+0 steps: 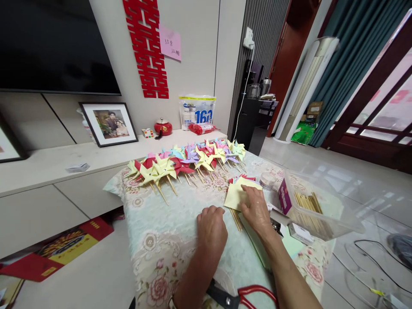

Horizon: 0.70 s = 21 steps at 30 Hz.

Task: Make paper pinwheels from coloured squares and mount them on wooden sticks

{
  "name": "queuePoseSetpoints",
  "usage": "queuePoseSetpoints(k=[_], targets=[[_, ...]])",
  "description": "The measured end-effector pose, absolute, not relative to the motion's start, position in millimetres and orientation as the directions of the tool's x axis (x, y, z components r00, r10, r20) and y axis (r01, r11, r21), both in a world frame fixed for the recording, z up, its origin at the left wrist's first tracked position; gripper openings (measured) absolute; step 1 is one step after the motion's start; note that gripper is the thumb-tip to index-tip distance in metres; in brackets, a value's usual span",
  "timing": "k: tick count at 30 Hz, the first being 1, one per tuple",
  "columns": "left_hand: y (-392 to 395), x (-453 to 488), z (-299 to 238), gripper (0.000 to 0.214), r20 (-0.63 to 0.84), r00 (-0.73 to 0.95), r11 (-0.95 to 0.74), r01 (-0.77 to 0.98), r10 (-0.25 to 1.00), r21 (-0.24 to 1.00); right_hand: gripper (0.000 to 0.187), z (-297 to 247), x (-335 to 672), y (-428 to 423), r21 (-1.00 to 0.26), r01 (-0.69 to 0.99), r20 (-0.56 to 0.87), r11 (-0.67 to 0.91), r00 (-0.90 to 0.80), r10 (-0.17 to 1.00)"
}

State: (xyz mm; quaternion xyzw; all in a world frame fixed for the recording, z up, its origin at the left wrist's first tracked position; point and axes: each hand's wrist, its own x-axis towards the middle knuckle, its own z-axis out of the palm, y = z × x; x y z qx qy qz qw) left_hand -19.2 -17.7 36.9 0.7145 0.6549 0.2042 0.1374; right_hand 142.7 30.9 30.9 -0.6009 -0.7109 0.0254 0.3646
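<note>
My left hand (211,229) is curled into a fist and rests on the flowered tablecloth (180,223); what it holds, if anything, is hidden. My right hand (255,211) lies on a pale yellow paper sheet (236,196), its thumb and fingers apart. Red and purple paper edges show behind that sheet, and a few thin wooden sticks (236,221) lie below it. Several finished paper pinwheels (163,166) on sticks lie in a row across the far side of the table. Red-handled scissors (257,289) lie near my left forearm.
At the right stands a clear plastic box (341,221) with wooden sticks (309,204). A round clear container (268,180), a small white box (301,233) and green paper (289,244) lie near my right arm. A long cabinet (96,161) borders the table's far left.
</note>
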Motion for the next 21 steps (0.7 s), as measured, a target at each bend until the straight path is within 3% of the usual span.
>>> queuePoseSetpoints(k=[3,6,11,21], targets=[[-16,-19,25,0.038,0.15,0.015,-0.092,0.85,0.989,0.518,0.077,29,137,27,-0.345,0.919,0.364,0.191,-0.057,0.93],[-18,-22,16,0.035,0.165,0.012,-0.104,0.821,0.986,0.562,0.086,26,132,27,-0.266,0.951,0.288,0.158,-0.078,0.954],[-20,-26,12,0.035,0.199,0.008,-0.127,0.795,0.98,0.593,0.087,20,128,29,-0.217,0.968,0.242,0.126,-0.072,0.968],[-20,-27,15,0.035,0.173,-0.016,-0.095,0.783,0.985,0.614,0.078,27,129,26,-0.263,0.954,0.258,0.144,-0.075,0.963]])
